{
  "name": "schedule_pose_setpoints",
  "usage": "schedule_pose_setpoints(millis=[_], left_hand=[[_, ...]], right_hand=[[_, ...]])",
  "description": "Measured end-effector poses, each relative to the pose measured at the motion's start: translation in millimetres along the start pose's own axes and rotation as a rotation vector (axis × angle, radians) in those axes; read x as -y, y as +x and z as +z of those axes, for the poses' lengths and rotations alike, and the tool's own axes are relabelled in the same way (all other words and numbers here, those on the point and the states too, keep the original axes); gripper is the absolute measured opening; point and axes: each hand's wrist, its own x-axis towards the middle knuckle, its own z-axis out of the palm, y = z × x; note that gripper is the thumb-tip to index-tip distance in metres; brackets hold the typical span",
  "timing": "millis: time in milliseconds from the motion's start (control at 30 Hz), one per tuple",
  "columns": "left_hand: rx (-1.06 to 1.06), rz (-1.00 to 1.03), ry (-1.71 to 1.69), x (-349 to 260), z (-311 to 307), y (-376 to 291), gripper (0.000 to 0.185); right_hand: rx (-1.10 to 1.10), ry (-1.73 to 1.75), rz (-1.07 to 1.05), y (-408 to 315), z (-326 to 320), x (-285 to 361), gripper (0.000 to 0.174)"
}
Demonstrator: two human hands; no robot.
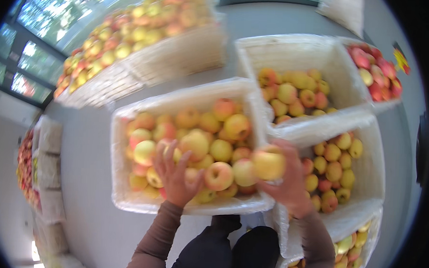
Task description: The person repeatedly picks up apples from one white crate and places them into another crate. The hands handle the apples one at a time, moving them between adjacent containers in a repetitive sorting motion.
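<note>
My right hand holds a yellow apple, blurred, over the right end of a plastic-lined crate of yellow and red apples. My left hand rests with spread fingers on the apples at the near left of that crate; whether it grips one cannot be told. Close to the right hand lies a large apple with its hollow showing. To the right, a lined crate holds a layer of similar apples.
Behind on the right stand a part-filled crate and one with redder apples. Another crate is at the lower right. Heaped crates stand at the upper left, more boxes along the left wall. My legs are below the main crate.
</note>
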Motion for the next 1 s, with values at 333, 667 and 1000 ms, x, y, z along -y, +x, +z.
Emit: schedule_pose_setpoints(millis=[333,667,1000], left_hand=[[-0.027,0.167,-0.632,-118.5,-1.3,11.4,0.048],[0.513,0.746,-0.426,-202.7,72.6,23.1,0.028],[0.953,0.863,-0.669,-260.2,107.5,75.9,0.03]], right_hand=[[-0.067,-0.114,-0.021,-34.6,16.8,-23.0,0.033],[0.19,-0.87,0.642,-225.4,-168.8,-69.7,0.013],[0.076,-0.64,0.672,-228.7,-160.9,-37.1,0.012]])
